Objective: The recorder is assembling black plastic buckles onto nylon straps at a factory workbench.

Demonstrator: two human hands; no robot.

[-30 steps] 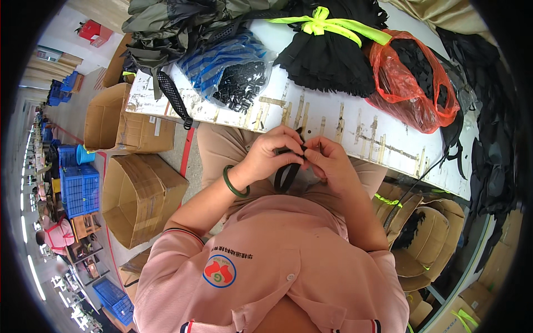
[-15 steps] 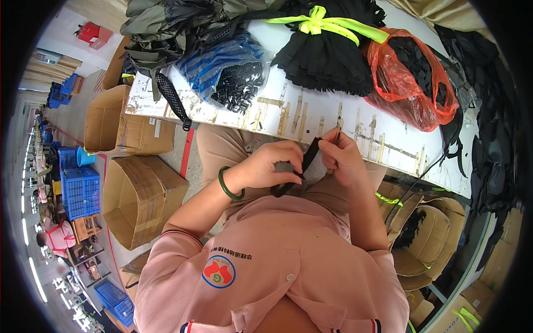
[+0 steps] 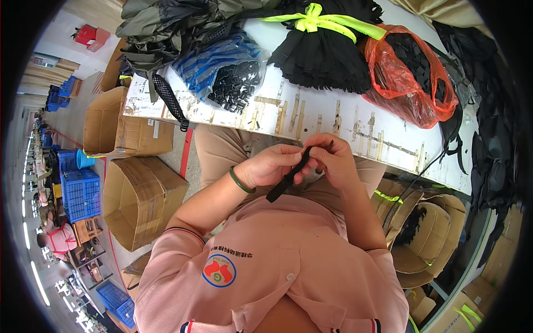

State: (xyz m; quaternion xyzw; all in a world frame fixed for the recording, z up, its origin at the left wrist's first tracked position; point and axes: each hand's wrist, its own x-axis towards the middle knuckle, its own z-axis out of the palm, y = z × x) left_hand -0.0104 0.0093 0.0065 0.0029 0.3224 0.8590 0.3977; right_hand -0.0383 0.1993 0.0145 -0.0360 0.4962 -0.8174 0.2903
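Observation:
A short black fabric strap [image 3: 288, 180] runs slantwise between my hands, its lower end hanging free over my lap. My left hand [image 3: 272, 166], with a green bangle at the wrist, pinches the strap near its upper part. Close against it, my right hand [image 3: 335, 159] has its fingers closed on the same upper end. A small dark tip shows above the right hand's fingers; whether it belongs to the strap, I cannot tell. Both hands are just off the table's near edge.
On the worn white table [image 3: 319, 119] lie a blue-striped bag [image 3: 211, 66] of small black pieces, a bundle of black straps [image 3: 322, 64] tied with a yellow-green band, and a red plastic bag [image 3: 397, 108]. Cardboard boxes [image 3: 141, 194] stand on both sides. A co-worker [image 3: 58, 238] is far left.
My hands have come together over the strap. Its free end, earlier up by the right hand, now hangs down toward my lap.

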